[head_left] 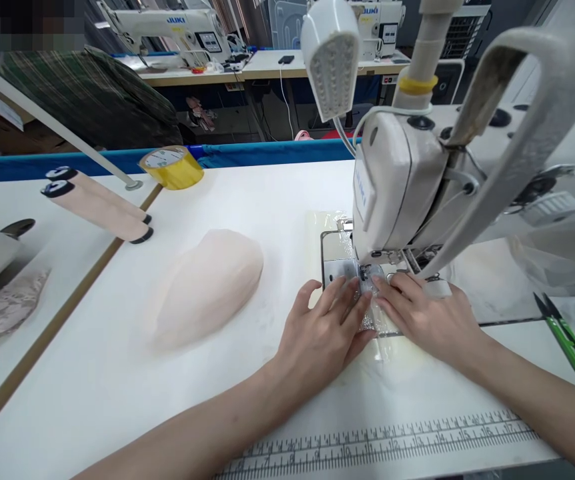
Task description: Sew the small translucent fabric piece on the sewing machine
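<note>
My left hand (325, 323) lies with its fingers spread at the front left of the needle plate (334, 253) of a white sewing machine (385, 180). Fingertips reach close to the presser foot (365, 272). From the other side, my right hand (430, 323) rests by the foot with its fingers stretched to the left; its thumb is hidden. Clear, shiny film or tape (380, 350) covers the plate under both hands. Any fabric under the fingertips is too small or hidden to make out. Left of the hands, a pale pink moulded cup (212, 287) sits on the white table.
Green-handled thread snips (572, 343) lie at right. A printed ruler (367, 443) runs along the front edge. Two pale thread rolls (100, 203), yellow tape (172, 167) and a lamp (332, 60) stand around. Behind are another person's sleeve (92, 100) and another sewing machine (172, 30).
</note>
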